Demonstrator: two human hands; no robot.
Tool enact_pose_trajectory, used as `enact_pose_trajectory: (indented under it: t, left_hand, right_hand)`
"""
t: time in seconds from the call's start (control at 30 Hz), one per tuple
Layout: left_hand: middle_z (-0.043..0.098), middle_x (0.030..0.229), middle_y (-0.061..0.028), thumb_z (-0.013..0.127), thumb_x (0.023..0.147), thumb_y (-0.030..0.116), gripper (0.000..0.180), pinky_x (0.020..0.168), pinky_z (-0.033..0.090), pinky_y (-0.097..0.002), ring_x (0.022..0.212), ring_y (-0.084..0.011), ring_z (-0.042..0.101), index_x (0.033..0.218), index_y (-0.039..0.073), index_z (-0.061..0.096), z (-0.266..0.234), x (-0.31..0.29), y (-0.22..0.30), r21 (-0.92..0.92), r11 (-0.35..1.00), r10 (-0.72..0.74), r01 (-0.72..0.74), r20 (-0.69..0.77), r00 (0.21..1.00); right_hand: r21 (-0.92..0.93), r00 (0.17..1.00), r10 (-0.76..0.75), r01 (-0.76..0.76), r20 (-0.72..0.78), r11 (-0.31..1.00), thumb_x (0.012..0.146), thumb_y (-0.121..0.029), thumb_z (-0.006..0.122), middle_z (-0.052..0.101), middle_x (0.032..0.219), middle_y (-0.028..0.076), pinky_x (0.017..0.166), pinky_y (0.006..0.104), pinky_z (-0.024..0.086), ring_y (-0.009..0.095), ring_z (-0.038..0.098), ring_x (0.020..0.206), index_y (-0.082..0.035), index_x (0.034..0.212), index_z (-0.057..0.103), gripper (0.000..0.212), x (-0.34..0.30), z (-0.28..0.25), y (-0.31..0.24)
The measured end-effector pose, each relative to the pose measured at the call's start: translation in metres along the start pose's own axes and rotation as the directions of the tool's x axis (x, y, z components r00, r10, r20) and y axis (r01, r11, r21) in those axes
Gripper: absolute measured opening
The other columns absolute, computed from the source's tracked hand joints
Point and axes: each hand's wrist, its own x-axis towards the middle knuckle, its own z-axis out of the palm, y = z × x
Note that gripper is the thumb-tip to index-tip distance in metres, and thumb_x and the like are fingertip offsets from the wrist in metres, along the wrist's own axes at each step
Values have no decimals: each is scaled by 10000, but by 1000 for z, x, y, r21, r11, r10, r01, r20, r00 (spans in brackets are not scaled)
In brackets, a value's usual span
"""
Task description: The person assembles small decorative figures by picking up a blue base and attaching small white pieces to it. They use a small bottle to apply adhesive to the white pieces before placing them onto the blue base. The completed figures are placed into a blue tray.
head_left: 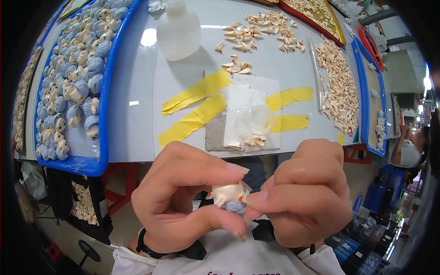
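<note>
Figurine head (228, 191), likely light, rigid, best held by its sides: left hand (176, 197) pinching it, right hand (306, 192) narrowed alongside, grip unclear.

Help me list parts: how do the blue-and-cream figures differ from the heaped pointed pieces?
The figures are rounded and larger, the pieces slim. Figures show blue, some pieces red tips. Figures lie in a tray, pieces on the table. Both include cream.

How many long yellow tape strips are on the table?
4, around the clear container: an upper left strip, a lower left strip, an upper right strip and a lower right strip. A short yellow piece farther right isn't counted.
</note>
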Motion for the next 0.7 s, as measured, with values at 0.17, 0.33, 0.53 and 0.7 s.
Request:
enact_pose_trajectory:
  t: [0.17,0.33,0.53,0.7]
  left_hand:
    - [541,855,-90,779,640,402,574,642,456,-234,696,-141,566,977,-16,576,-2,-3,-1,72,997,-2,3,-12,1000]
    - [549,854,-63,818,602,191,526,655,431,-210,728,-115,540,1015,-27,577,7,0,0,-62,995,-81,77,-70,994]
    - [551,906,-105,842,611,112,663,728,471,-235,832,-141,564,1074,13,378,23,0,3,-405,888,-302,218,-155,941]
    - [567,899,-71,794,635,420,830,669,454,-220,807,-124,568,1167,62,267,36,3,1,-246,931,-292,270,-59,955]
  right_hand:
    - [-17,999,13,-13,-30,1000,530,-25,768,576,735,-3,547,262,320,133,479,595,-121,770,651,283,-4,5,0]
    - [-36,1000,-6,6,-2,999,545,-55,770,589,759,7,566,268,353,137,502,640,-106,825,673,301,-6,2,6]
    - [237,991,70,-95,113,967,595,-52,714,583,959,86,701,315,440,225,568,806,-36,1027,619,443,-3,-7,6]
    - [189,997,34,-46,66,981,654,-88,688,569,1019,136,767,383,482,316,575,904,32,1105,553,486,-12,-17,7]
